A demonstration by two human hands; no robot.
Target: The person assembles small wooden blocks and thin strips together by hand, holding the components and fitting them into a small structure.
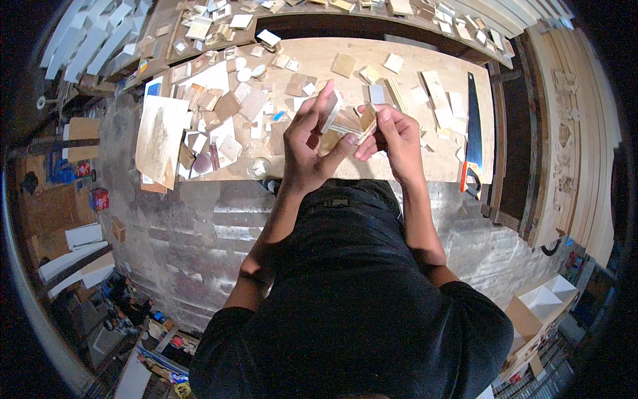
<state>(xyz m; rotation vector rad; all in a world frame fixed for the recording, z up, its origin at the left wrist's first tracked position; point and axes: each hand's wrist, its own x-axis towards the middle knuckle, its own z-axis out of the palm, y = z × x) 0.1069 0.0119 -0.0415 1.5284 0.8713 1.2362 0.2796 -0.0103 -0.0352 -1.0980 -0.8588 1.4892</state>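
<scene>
At frame centre, my left hand (307, 143) pinched a small wood piece (330, 113). My right hand (392, 136) gripped another wood scrap (367, 120) above the workbench (372, 169).

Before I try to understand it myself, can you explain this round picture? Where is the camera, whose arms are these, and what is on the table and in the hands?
There is no machine here. The one picture comes from a wide fisheye camera on a person's head, looking down, so straight edges bend near the rim. The dark shape at the bottom is the person's own shirt, and both forearms rise from it.

The left hand and the right hand meet over a wooden workbench. Together they hold a few small thin wood pieces, pinched between the fingers.

On the bench lie many small flat wood offcuts, mostly to the left. A hand saw with a dark blade lies near the right edge, its handle toward the person. A larger board hangs over the left corner. The floor below is grey.
</scene>
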